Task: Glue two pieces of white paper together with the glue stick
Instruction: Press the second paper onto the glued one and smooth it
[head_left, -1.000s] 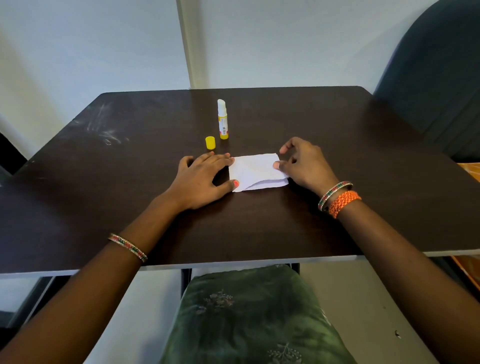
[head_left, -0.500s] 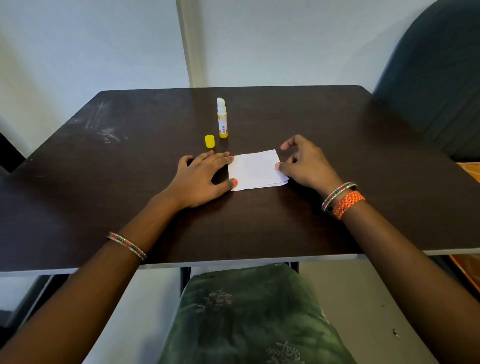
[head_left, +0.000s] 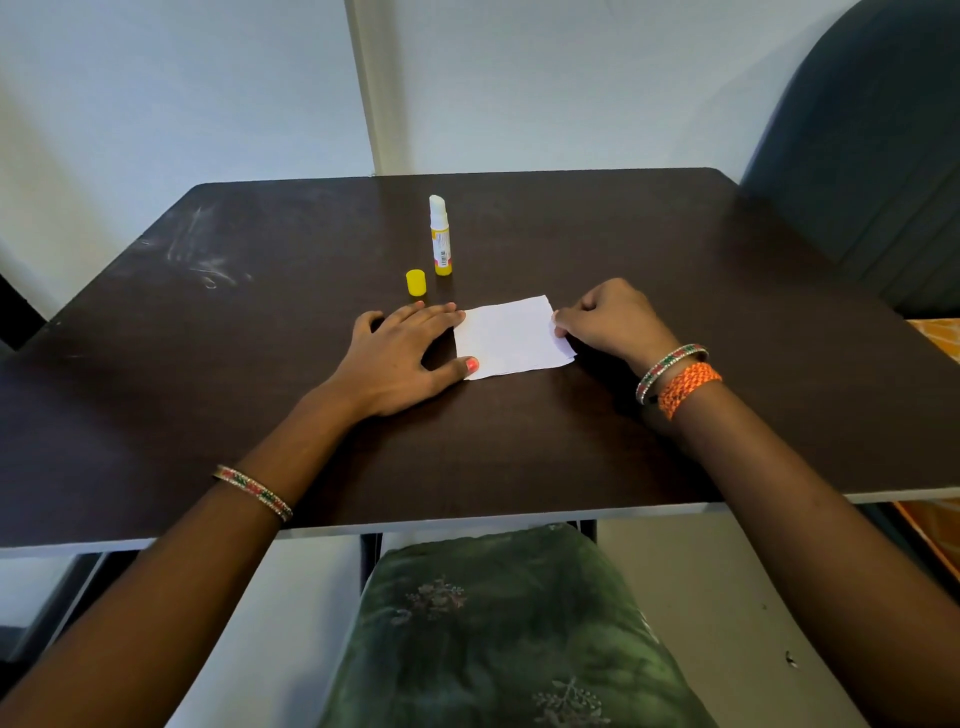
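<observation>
The white paper (head_left: 511, 338) lies flat on the dark table (head_left: 519, 441), and a second sheet's edge shows at its near right corner. My left hand (head_left: 400, 353) rests flat just left of it, fingertips at the far left corner and thumb tip on the near left corner. My right hand (head_left: 608, 325) sits at the paper's right edge with its fingers curled in, the fingertips pinching that edge. The glue stick (head_left: 440, 236) stands upright and uncapped behind the paper. Its yellow cap (head_left: 415, 283) stands beside it, just beyond my left fingers.
A dark padded chair back (head_left: 872, 156) rises at the far right corner. A green cushion (head_left: 498, 634) lies below the table's near edge (head_left: 467, 525). White walls stand behind the table. Bangles circle both wrists.
My right hand's spread fingers have curled in at the paper's right edge. The paper now lies flatter and squarer. My left hand has stayed in place.
</observation>
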